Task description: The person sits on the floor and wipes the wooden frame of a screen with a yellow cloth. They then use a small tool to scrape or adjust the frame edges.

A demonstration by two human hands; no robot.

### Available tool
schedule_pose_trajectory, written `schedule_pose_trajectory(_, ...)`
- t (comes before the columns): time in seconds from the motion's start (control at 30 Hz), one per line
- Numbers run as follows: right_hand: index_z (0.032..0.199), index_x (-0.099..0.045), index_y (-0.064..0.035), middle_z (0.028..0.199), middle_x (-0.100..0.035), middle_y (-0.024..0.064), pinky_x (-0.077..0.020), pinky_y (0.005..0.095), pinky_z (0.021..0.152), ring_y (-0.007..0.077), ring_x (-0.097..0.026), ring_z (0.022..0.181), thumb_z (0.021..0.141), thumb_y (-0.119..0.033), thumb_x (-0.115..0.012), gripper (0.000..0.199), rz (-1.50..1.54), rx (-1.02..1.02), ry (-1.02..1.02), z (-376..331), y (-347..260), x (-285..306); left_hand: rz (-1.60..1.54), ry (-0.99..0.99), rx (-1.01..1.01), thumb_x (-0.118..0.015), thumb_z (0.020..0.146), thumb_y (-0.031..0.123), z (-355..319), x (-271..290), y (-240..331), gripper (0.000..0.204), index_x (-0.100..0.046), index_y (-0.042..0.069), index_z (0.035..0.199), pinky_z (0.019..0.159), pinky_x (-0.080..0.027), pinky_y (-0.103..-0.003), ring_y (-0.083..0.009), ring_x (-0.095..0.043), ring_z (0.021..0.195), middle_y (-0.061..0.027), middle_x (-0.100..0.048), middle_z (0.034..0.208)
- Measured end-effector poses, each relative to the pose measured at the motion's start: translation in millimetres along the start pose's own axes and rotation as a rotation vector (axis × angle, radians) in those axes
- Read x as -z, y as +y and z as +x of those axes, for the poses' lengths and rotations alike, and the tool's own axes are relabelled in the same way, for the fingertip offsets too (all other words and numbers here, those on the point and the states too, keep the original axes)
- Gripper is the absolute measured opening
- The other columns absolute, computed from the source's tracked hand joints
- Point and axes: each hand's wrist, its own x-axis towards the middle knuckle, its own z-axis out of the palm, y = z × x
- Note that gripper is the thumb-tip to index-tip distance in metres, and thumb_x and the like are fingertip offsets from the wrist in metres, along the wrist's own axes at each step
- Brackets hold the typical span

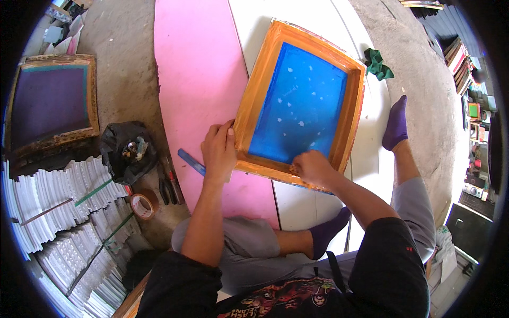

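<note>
A screen-printing frame [354, 114] with orange-brown inner walls lies tilted on a pink and white board [204, 63]. Its blue mesh [299, 106] carries several pale spots. At the frame's lower left corner, my left hand [219, 151] grips the edge with bent fingers. Over the lower side of the mesh, by the inner wall, my right hand [314, 168] is closed in a fist. Whatever its fingers pinch is hidden. A blue flat strip [191, 161] lies on the pink part beside my left wrist, partly covered by it.
A crumpled green cloth [378, 64] sits right of the frame. On the left are a dark-meshed frame [50, 106], a black plastic bag [127, 151], a brown tape roll [143, 204], pliers [167, 188] and bundled white stacks [69, 206]. My legs flank the board's near end.
</note>
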Motion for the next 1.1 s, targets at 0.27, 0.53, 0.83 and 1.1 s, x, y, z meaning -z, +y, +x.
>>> schedule_pose_trajectory(0.27, 0.097, -0.080, -0.0023, 0.091, -0.076, 0.0205, -0.0581, 0.0516, 0.081, 0.0412, -0.073, 0.085, 0.087, -0.012, -0.066, 0.019, 0.076, 0.151, 0.142, 53.8, -64.8, -6.1, 0.048, 0.018, -0.041, -0.049, 0.109, 0.022, 1.3, -2.1, 0.8, 0.034, -0.071, 0.009, 0.130, 0.089, -0.048, -0.048, -0.0350, -0.066, 0.102, -0.0157, -0.067, 0.109)
schedule_pose_trajectory(0.53, 0.096, -0.078, 0.0016, 0.095, -0.073, 0.0235, -0.0551, 0.0529, 0.084, 0.0435, -0.070, 0.092, 0.087, -0.011, -0.068, 0.019, 0.393, 0.015, 0.231, 73.3, -121.5, -2.5, -0.001, 0.014, -0.029, -0.049, 0.108, 0.021, 4.4, -2.1, -3.8, 0.033, -0.072, 0.008, 0.126, 0.088, -0.051, -0.048, -0.0377, -0.067, 0.100, -0.0174, -0.068, 0.110)
schedule_pose_trajectory(0.83, 0.090, -0.079, 0.0002, 0.094, -0.072, 0.0212, -0.0558, 0.0486, 0.084, 0.0400, -0.070, 0.091, 0.083, -0.005, -0.064, 0.017, 0.449, 0.172, 0.222, 77.8, -104.3, -13.8, -0.023, 0.034, -0.037, -0.050, 0.107, 0.020, 3.3, -1.4, 0.7, 0.032, -0.074, 0.008, 0.124, 0.086, -0.053, -0.048, -0.0379, -0.069, 0.099, -0.0178, -0.068, 0.109)
schedule_pose_trajectory(1.1, 0.101, -0.079, -0.0004, 0.096, -0.072, 0.0173, -0.0561, 0.0458, 0.084, 0.0362, -0.069, 0.088, 0.087, -0.005, -0.070, 0.018, 0.615, 0.218, 0.153, 72.4, -95.1, -1.9, -0.006, 0.030, -0.036, -0.051, 0.107, 0.021, 4.1, -0.8, -6.0, 0.032, -0.074, 0.008, 0.124, 0.087, -0.052, -0.049, -0.0378, -0.069, 0.099, -0.0176, -0.068, 0.109)
